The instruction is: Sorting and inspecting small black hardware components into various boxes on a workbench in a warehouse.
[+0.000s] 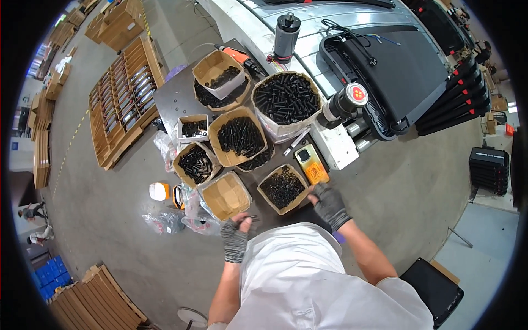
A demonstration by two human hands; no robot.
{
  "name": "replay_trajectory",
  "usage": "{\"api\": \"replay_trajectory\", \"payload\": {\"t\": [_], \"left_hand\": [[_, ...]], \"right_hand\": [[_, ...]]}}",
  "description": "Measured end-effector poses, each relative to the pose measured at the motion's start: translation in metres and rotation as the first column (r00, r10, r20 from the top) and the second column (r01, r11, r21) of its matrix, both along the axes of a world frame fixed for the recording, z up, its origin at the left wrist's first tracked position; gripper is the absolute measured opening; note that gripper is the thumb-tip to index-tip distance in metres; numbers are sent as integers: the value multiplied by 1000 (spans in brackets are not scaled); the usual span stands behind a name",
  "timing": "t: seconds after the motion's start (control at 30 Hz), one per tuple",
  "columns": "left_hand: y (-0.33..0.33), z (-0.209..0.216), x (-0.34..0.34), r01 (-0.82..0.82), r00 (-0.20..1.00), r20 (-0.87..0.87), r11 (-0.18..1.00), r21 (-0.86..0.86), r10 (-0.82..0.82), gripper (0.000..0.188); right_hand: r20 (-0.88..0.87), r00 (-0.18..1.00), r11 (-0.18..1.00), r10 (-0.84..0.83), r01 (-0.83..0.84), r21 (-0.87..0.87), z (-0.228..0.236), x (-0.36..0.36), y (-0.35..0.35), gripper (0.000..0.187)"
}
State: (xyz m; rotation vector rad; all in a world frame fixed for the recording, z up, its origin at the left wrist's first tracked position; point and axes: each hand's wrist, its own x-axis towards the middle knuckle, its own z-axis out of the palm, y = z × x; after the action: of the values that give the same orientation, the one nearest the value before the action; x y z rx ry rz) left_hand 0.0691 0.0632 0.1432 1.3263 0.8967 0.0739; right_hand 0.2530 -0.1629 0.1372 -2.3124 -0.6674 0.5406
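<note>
My left hand (236, 237), in a grey fingerless glove, is closed by the front corner of a nearly bare cardboard box (226, 196). A small dark screw-like piece (254, 218) sticks out from its fingertips. My right hand (329, 205), gloved alike, is at the right side of a box of small black rings (284, 188). Its fingers point toward that box and are blurred, so what they hold, if anything, is not visible. Further back stand boxes of black screws (240, 136), black bolts (286, 99) and smaller black screws (195, 165).
Behind my right hand lies a phone with an orange back (312, 164). A grey motor cylinder (287, 38) and a black cylinder with a red cap (344, 104) stand near a large black panel (385, 74). An orange power tool (236, 55) lies behind the boxes. Plastic bags (165, 221) are at left.
</note>
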Motion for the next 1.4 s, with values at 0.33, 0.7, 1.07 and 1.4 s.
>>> {"api": "replay_trajectory", "payload": {"t": [0.33, 0.7, 1.07, 1.4], "left_hand": [[9, 3, 4, -28, 997, 76, 999, -37, 31, 20], [2, 0, 0, 2, 996, 86, 1000, 12, -3, 22], [3, -22, 10, 81, 990, 114, 997, 14, -82, 22], [-21, -21, 33, 91, 995, 46, 973, -214, -83, 26]], "right_hand": [[55, 872, 680, 486, -337, -651, -128, -2, 72, 19], [-45, 867, 717, 496, -438, -542, -119, -17, 71, 15], [-720, 675, 927, 160, 148, 345, -86, 10, 38, 26], [-978, 100, 697, 184, 688, 201, -64, -3, 25, 29]]}}
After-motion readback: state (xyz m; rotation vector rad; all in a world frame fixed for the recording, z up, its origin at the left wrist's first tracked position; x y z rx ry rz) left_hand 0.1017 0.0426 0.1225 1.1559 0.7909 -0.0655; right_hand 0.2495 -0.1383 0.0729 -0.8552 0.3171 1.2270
